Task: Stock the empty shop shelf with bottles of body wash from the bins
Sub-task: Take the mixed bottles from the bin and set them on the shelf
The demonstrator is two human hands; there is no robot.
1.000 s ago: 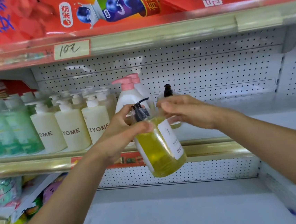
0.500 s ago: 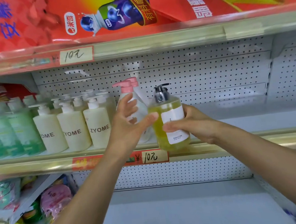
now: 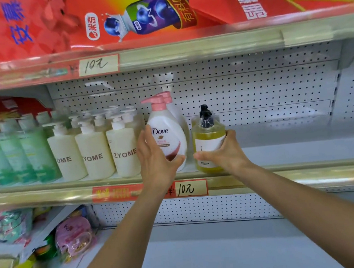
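A clear pump bottle of yellow body wash with a black pump and white label stands upright at the front of the middle shelf. My right hand grips its right side, thumb across the label. A second black pump shows just behind it. To its left stands a white Dove bottle with a pink pump, another like it behind. My left hand lies with straight fingers along the Dove bottle's left side, thumb at its lower front.
Cream ZYOME pump bottles and green bottles fill the shelf's left part. A "10" price tag sits on the shelf edge. Red boxes lie on the shelf above. Colourful packets sit at lower left beside the bottom shelf.
The yellow bottle went from tilted in both hands below the shelf edge to upright on the shelf. My left hand let go of it and moved to the Dove bottle.
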